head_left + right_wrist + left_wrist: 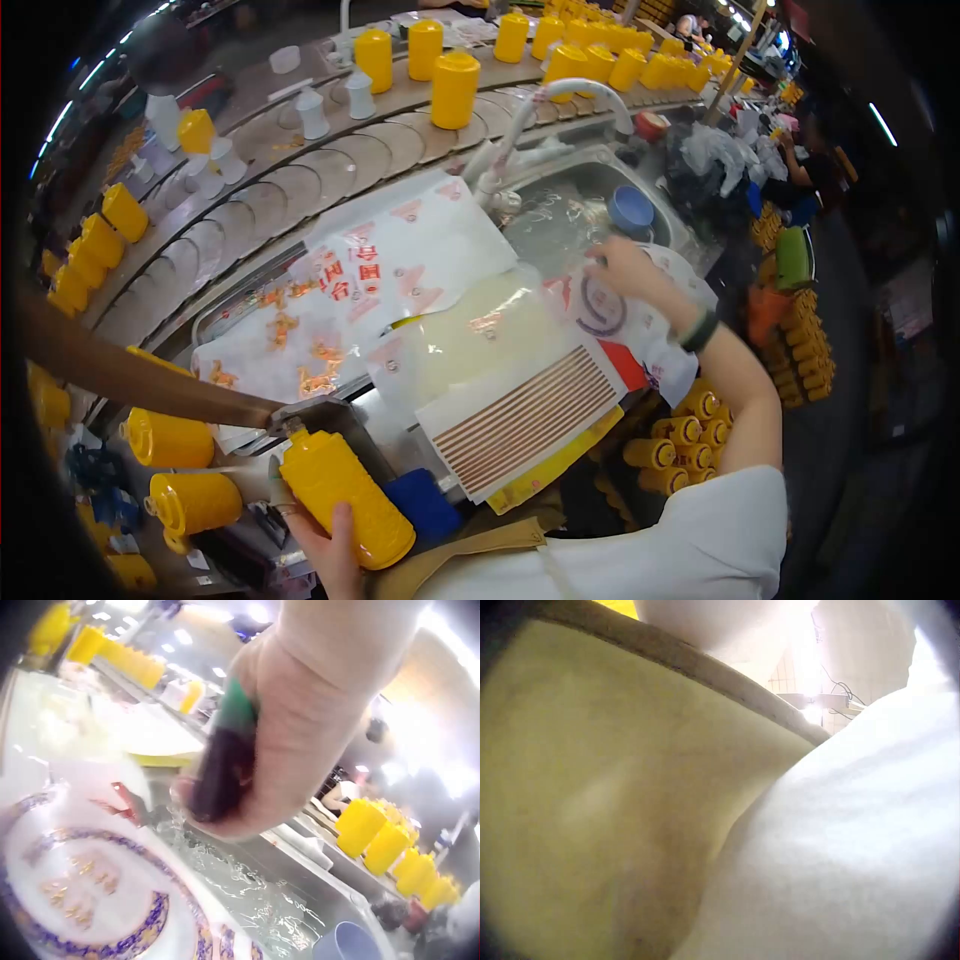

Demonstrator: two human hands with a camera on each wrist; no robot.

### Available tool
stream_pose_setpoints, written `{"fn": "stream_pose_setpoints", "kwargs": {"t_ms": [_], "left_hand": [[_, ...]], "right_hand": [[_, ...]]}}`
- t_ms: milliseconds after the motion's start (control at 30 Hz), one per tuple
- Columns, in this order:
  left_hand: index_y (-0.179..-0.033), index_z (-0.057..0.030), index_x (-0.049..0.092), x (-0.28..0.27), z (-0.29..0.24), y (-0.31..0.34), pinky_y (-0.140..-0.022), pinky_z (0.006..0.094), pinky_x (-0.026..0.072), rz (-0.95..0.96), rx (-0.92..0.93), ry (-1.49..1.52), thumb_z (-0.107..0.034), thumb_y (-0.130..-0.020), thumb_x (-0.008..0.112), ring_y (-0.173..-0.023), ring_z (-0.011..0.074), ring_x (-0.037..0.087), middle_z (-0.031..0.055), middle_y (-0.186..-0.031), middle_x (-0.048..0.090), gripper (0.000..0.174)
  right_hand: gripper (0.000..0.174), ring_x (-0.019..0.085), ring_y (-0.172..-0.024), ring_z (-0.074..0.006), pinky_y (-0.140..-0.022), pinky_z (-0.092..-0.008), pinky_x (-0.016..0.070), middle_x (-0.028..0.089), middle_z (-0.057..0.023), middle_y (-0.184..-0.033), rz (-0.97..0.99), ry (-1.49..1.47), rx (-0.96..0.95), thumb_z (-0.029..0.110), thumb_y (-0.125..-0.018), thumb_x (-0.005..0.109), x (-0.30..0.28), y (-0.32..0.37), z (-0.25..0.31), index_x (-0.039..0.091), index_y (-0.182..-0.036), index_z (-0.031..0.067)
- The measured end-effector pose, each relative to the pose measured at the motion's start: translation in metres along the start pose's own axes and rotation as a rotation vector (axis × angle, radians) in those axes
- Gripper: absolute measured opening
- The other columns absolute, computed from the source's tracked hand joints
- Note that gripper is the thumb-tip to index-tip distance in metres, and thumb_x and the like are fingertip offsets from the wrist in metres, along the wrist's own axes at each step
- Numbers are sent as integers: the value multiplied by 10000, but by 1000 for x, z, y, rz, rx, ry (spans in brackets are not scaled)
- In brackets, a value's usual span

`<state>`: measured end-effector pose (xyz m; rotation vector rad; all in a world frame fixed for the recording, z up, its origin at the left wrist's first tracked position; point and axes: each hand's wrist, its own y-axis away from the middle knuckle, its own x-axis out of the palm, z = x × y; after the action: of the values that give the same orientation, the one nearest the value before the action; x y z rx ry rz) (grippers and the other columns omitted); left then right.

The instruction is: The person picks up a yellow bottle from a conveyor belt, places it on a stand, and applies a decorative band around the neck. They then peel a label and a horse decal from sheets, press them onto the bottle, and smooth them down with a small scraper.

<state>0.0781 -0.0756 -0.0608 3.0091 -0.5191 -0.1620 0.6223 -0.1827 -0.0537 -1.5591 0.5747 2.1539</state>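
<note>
Tan cloth [630,772], prob. fabric, is filling the L side & lower ctr of the L wrist view, close up & blurry. A brown band [697,666] is running diag. along its top edge, from upper L down twd the R. White fabric [855,825] w/ soft folds is covering the lower R. Up top, a yellow patch [620,607] is showing next to a pale, blurred shape [705,622]; a bright light [808,652] is glaring nr dark wires [845,691].

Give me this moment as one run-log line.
left hand: holding yellow jar | right hand: at sink | blue cup: in sink
</note>
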Motion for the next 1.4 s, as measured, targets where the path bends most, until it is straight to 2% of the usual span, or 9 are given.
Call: {"fn": "stream_pose_setpoints", "kwargs": {"t_ms": [100,133,267,667,767,900,1067,1167,1400], "left_hand": [[-1642,-73,198,2,20,2,-1135,398,422,-40,-57,103,1,-897,658,-1353,270,518,161,-1504,473,879],[-1636,-63,191,16,-16,-1,-1109,396,446,-43,-34,199,-6,-892,684,-1319,267,542,170,-1461,501,894],[-1625,-45,193,13,-15,-2,-1073,400,482,-32,11,205,-10,-891,711,-1278,261,573,174,-1415,526,900],[-1623,-40,177,8,-3,-3,-1033,386,519,20,-2,198,0,-899,720,-1224,246,617,168,-1376,557,906],[-1621,-35,178,8,-4,-3,-1033,387,520,15,5,178,-2,-901,723,-1225,247,617,168,-1374,558,904],[-1614,-31,187,11,-4,-4,-1034,388,519,2,24,186,-4,-901,724,-1226,248,618,170,-1372,558,893],[-1609,-33,199,12,-3,-3,-1037,398,523,-14,-8,207,-8,-903,723,-1231,260,618,174,-1376,557,880],[-1609,-32,197,12,-3,-3,-1035,401,527,-18,1,202,-6,-905,719,-1234,266,619,176,-1376,558,877],[-1619,-45,186,14,-9,-3,-1038,402,524,-16,-21,223,-6,-906,714,-1245,267,612,183,-1391,543,889]], "right_hand": [[427,626,-1064,-374,-907,-449,524,613,-196,-1119,-222,85,-35,284,-866,765,36,39,-1,735,-1245,89],[433,626,-1046,-371,-899,-446,524,611,-193,-1117,-229,79,-27,278,-858,775,45,45,-3,734,-1242,84],[428,624,-1024,-357,-880,-432,522,602,-181,-1133,-320,-51,-16,264,-836,800,60,54,-3,745,-1212,69],[190,674,-773,-276,-748,-382,525,710,-111,-820,-487,-230,-11,159,-845,768,72,51,-8,784,-966,15],[183,676,-722,-207,-696,-332,518,739,-120,-829,-443,-505,137,145,-872,739,68,54,-2,777,-972,-3],[194,666,-704,-152,-671,-298,511,750,-120,-825,-394,-504,186,137,-892,722,47,55,9,775,-1002,-14],[237,598,-674,-83,-622,-248,463,706,-17,-816,-175,-772,318,135,-910,744,45,42,2,754,-1081,-28],[238,564,-659,-59,-590,-223,428,669,21,-810,-69,-975,349,136,-905,762,54,35,-10,748,-1077,-27],[204,573,-674,-61,-576,-220,421,658,21,-793,-48,-933,352,131,-907,758,28,41,22,755,-1048,-16]]}}
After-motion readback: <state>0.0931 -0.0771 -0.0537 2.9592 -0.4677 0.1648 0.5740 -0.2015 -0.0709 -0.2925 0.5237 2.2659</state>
